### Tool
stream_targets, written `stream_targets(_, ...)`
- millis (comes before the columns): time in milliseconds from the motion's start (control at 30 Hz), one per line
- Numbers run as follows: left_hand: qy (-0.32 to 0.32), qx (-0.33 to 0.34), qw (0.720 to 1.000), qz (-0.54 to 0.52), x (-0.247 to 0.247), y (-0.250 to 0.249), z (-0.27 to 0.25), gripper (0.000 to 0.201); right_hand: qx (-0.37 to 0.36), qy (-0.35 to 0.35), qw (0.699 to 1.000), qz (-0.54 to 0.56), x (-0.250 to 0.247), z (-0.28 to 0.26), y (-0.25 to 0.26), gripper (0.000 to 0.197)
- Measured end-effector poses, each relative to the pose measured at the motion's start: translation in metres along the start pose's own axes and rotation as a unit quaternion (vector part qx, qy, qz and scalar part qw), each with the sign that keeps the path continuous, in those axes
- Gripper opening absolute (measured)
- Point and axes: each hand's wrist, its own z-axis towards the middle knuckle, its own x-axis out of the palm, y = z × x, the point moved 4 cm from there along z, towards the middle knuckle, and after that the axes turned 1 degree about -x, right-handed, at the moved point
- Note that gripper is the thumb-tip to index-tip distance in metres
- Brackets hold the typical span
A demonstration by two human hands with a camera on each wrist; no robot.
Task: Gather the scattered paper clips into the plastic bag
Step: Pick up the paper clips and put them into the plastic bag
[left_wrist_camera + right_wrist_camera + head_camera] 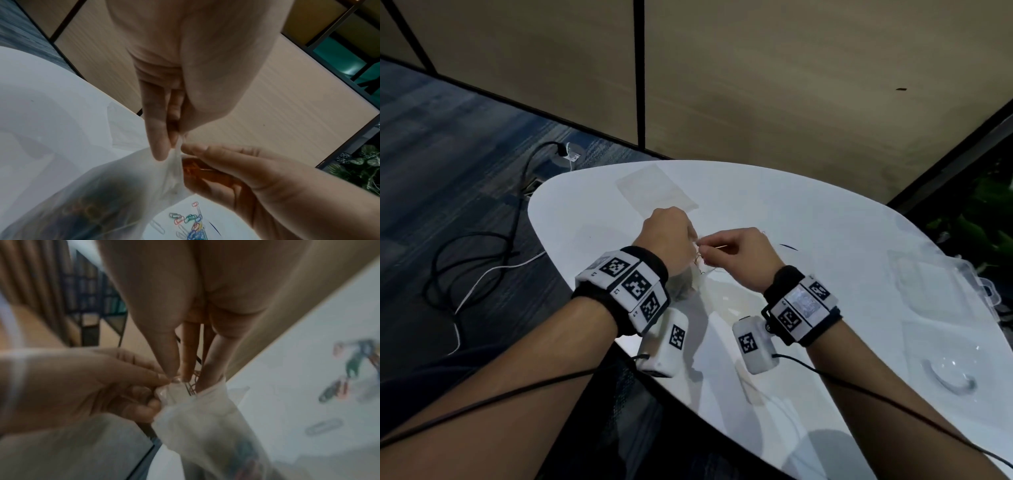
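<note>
Two hands: meet at bag mouth, above table.
Left hand point(162, 123): pinches rim of bag point(115, 183) between thumb and fingertips, holds mouth up; bag body hangs toward 7 o'clock in left wrist view.
Right hand point(185, 331): fingers pressed together on a few clips point(192, 384), tips at the opening, at 3 o'clock from left hand in head view point(739, 255).
Bag handling: thin, soft, limp film; light, likely slippery; collapses unless rim held taut, so best taken at rim, both lips parted.
Clips inside: coloured shapes show dimly through film low in bag.
Clips handling: small, light, stiff wire; prone to tangle and slip; best pinched flat, few at a time.
Loose clips point(191, 222): scattered pile on table point(825, 219), at 5 o'clock below the grip in left wrist view, near but apart from bag.
Spare bag point(654, 186): flat on table at 12 o'clock, beyond hands.
</note>
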Motion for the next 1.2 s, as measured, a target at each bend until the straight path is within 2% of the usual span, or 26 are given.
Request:
stream_targets(67,-0.007,-0.006,1.0,-0.007,-0.004,0.002,0.001,0.023,-0.046,-0.029,0.998,-0.044,-0.008,0.002,0.007,0.015)
stream_targets(167,-0.004,-0.02,1.0,-0.02,-0.007,0.008,0.002,0.027,-0.06,-0.114,0.992,0.008,-0.032,0.007,0.002,0.017)
stream_targets(233,0.006,-0.025,0.999,-0.024,-0.008,0.012,0.002,0.027,-0.065,-0.114,0.984,-0.124,-0.037,0.014,-0.015,0.021)
stream_targets(267,0.01,-0.026,0.999,-0.025,-0.008,0.013,0.002,0.027,-0.063,-0.067,0.972,-0.217,-0.032,0.017,-0.028,0.025)
stream_targets(300,0.014,-0.026,0.999,-0.025,-0.008,0.013,0.001,0.026,-0.065,0.009,0.947,-0.315,-0.021,0.018,-0.044,0.032)
stream_targets(367,0.017,-0.022,0.999,-0.024,-0.01,0.014,0.001,0.026,-0.105,0.157,0.86,-0.474,0.004,0.011,-0.075,0.05)
stream_targets(400,0.017,-0.02,0.999,-0.022,-0.01,0.014,0.001,0.025,-0.121,0.203,0.815,-0.529,0.011,0.007,-0.09,0.058)
stream_targets(433,0.018,-0.019,0.999,-0.021,-0.011,0.014,0.001,0.025,-0.118,0.223,0.788,-0.561,0.013,0.004,-0.103,0.067)
stream_targets(467,0.019,-0.018,0.999,-0.019,-0.011,0.015,0.0,0.025,-0.103,0.222,0.783,-0.572,0.01,0.004,-0.113,0.073)
stream_targets(600,0.025,-0.015,1.0,-0.01,-0.01,0.018,0.0,0.026,-0.06,0.164,0.786,-0.593,-0.011,0.023,-0.132,0.077)
stream_targets(667,0.03,-0.016,0.999,-0.007,-0.009,0.017,0.0,0.026,-0.031,0.138,0.788,-0.6,-0.021,0.036,-0.135,0.071)
stream_targets(767,0.033,-0.017,0.999,-0.006,-0.008,0.016,0.001,0.026,0.03,0.102,0.81,-0.577,-0.038,0.049,-0.144,0.057)
stream_targets(933,0.033,-0.014,0.999,0.006,-0.008,0.016,0.002,0.025,0.082,0.082,0.847,-0.52,-0.043,0.048,-0.145,0.054)
stream_targets(967,0.032,-0.015,0.999,0.006,-0.008,0.016,0.002,0.025,0.085,0.082,0.861,-0.495,-0.041,0.045,-0.145,0.054)
stream_targets(1033,0.031,-0.016,0.999,0.006,-0.009,0.016,0.002,0.025,0.074,0.086,0.87,-0.479,-0.035,0.035,-0.144,0.062)
stream_targets(1133,0.03,-0.012,0.999,0.007,-0.008,0.015,0.001,0.025,0.018,0.091,0.856,-0.508,-0.032,0.018,-0.137,0.04)
stream_targets(1200,0.03,-0.009,0.999,0.006,-0.008,0.015,0.0,0.025,-0.008,0.068,0.857,-0.511,-0.029,0.012,-0.134,0.026)
